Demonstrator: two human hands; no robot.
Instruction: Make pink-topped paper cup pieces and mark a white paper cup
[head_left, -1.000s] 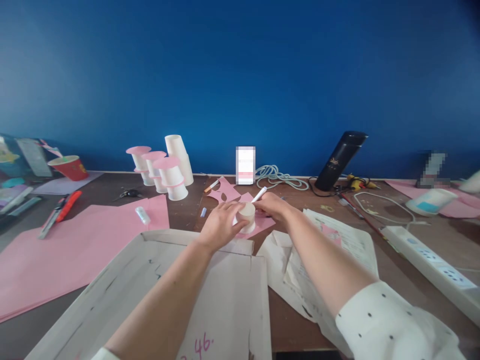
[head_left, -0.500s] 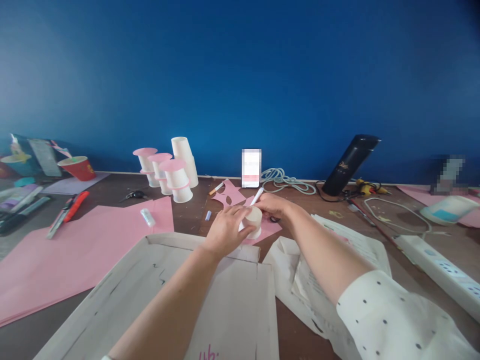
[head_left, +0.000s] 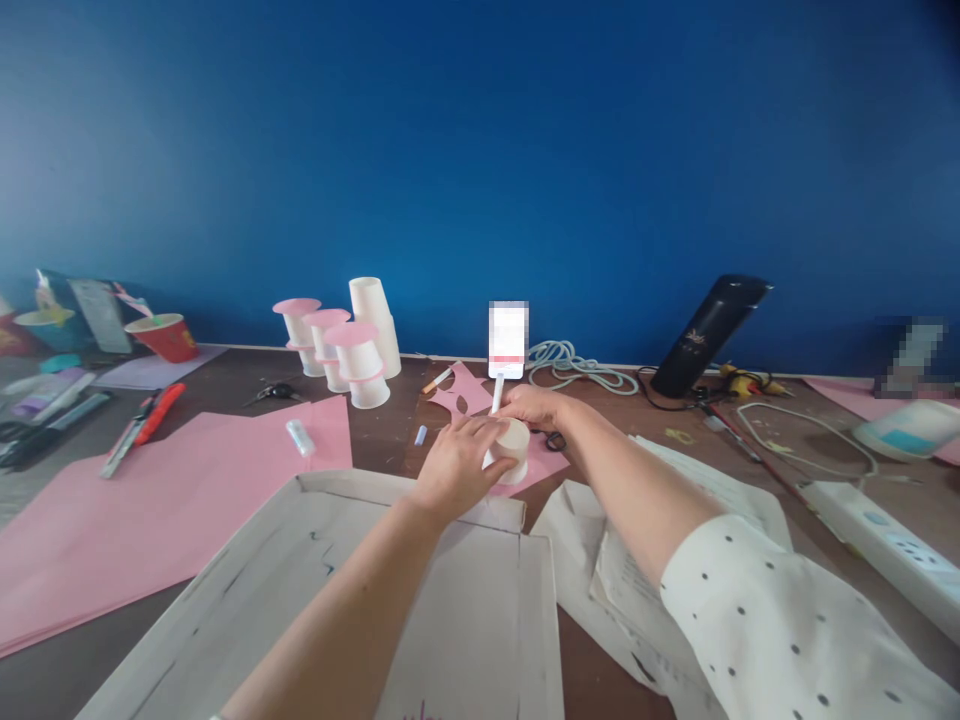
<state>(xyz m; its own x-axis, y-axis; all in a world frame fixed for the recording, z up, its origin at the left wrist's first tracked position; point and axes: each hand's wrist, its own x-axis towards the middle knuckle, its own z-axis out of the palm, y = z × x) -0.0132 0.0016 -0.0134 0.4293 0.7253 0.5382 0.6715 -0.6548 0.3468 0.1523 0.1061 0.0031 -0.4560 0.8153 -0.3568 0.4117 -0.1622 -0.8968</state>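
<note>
Head view

1. Left hand [head_left: 459,465]: fingers partly spread, curved over the left side of a white paper cup [head_left: 515,437], thumb against its near side; cup held.
2. Right hand [head_left: 534,408]: fingers pinched together on a white pen [head_left: 497,392], held steeply behind the cup.
3. White paper cup: base upward, between both hands, over pink paper [head_left: 553,466] on the brown tabletop [head_left: 384,432].
4. Hidden: pen's lower end, and most right fingertips; pen contact cannot be told.
5. Black loop [head_left: 556,441]: beside the right hand, remainder concealed.
6. Phone [head_left: 508,335]: screen pixelated.
7. White cardboard tray [head_left: 480,600]: cut off below, pink writing cropped.
</note>
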